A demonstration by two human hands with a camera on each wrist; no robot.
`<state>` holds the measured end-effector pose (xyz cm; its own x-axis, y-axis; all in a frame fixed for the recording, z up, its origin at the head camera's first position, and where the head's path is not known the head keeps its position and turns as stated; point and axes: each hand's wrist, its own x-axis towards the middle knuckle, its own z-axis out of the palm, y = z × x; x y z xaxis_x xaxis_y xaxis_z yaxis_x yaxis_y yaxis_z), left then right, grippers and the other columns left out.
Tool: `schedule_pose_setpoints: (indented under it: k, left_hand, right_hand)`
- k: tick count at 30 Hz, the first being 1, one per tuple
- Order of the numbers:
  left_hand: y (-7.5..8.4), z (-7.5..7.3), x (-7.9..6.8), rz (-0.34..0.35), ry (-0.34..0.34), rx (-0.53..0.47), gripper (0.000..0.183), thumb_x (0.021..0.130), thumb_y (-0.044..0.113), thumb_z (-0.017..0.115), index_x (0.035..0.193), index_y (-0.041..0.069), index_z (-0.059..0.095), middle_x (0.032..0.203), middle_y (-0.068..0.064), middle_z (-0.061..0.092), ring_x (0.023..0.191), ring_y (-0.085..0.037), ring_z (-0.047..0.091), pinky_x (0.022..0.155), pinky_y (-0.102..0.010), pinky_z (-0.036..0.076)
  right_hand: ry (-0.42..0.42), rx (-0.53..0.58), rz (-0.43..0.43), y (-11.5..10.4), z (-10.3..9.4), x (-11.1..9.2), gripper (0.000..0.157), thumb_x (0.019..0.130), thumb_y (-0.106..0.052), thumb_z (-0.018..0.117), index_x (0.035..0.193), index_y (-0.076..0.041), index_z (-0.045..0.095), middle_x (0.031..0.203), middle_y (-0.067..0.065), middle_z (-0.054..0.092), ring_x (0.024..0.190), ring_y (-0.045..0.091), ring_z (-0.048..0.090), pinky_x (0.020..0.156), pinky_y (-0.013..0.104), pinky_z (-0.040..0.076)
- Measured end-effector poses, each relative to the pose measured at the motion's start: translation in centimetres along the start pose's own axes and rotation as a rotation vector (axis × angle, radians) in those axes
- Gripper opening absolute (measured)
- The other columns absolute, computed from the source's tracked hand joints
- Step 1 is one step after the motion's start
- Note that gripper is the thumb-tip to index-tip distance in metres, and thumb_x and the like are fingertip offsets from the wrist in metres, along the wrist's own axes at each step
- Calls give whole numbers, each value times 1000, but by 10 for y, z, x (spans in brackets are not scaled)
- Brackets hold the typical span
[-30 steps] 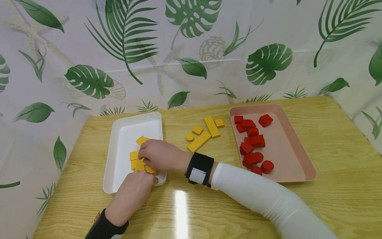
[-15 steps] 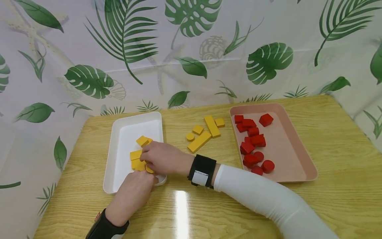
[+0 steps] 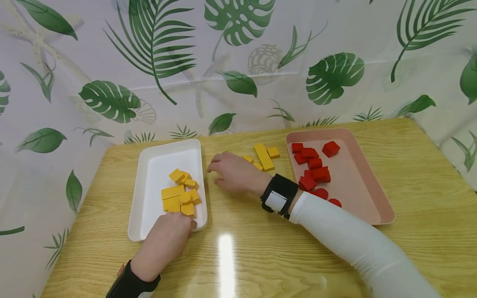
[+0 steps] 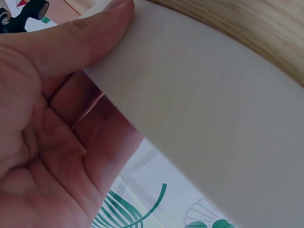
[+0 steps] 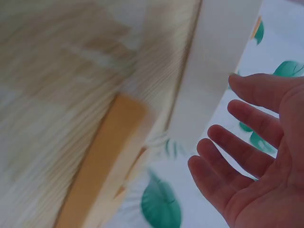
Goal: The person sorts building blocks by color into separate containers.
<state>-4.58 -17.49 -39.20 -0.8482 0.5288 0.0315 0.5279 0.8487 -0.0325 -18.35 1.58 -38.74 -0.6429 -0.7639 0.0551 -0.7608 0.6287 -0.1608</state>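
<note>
My left hand (image 3: pixel 167 234) grips the near wall of the white tray (image 3: pixel 143 194). In the left wrist view the thumb lies on the tray's outer side (image 4: pixel 190 95) and the fingers go behind the wall. Several yellow blocks (image 3: pixel 173 191) lie in the tray's right part, just beyond that hand. My right hand (image 3: pixel 238 174) is over the table between the tray and the loose yellow blocks (image 3: pixel 263 157), partly hiding them. Its fingers are spread and hold nothing in the right wrist view, where a long yellow block (image 5: pixel 104 161) lies below.
A pink tray (image 3: pixel 367 186) with several red blocks (image 3: pixel 319 174) along its left side stands to the right on the wooden table (image 3: pixel 261 256). A leaf-patterned cloth (image 3: pixel 238 107) hangs behind the table's far edge.
My right hand has left the yellow blocks in the white tray and moved right and away, toward the loose yellow blocks. The left hand stays on the tray's wall.
</note>
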Motion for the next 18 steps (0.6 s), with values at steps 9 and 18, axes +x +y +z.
schedule_pose_setpoints:
  k: [9, 18]
  left_hand:
    - [0, 2, -1, 11, 16, -4, 25, 66, -8, 62, 64, 17, 62, 52, 8, 40, 47, -8, 37, 41, -28, 34]
    - [0, 2, -1, 0, 12, -4, 26, 66, -7, 62, 62, 18, 59, 51, 9, 36, 46, -8, 36, 41, -28, 33]
  right_hand:
    - [-22, 17, 109, 32, 13, -10, 20, 87, -20, 56, 100, -17, 70, 99, -2, 60, 88, 11, 52, 82, 26, 41]
    - [-20, 46, 98, 32, 12, -14, 16, 88, -16, 56, 94, -16, 71, 92, -3, 61, 81, 10, 52, 78, 25, 42]
